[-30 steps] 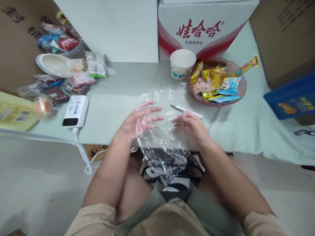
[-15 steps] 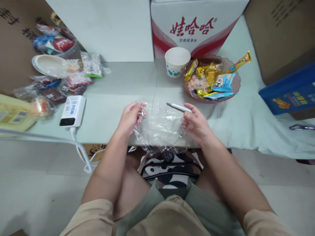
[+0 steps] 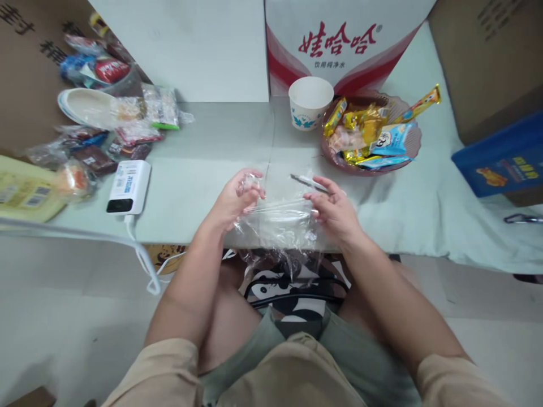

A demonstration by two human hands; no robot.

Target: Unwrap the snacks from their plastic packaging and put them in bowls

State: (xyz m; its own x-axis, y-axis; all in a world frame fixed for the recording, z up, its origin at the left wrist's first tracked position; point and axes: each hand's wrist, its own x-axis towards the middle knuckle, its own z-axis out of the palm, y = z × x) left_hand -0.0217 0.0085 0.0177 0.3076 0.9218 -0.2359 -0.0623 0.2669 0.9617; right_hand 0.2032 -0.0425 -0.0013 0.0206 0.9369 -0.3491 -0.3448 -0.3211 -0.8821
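A pale green cloth-covered table stands above a light grey floor in soft light.

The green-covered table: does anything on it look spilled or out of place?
Nothing looks spilled. The yellow snack stick pokes well past the bowl's rim, unlike most packets there, and the crinkled clear plastic hangs past the table's near edge.

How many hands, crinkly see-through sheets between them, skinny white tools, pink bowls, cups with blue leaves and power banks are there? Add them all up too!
Hands: 2 (left hand, right hand)
See-through sheet: 1
Skinny white tool: 1
Pink bowl: 1
Cup with blue leaves: 1
Power bank: 1
Total: 7
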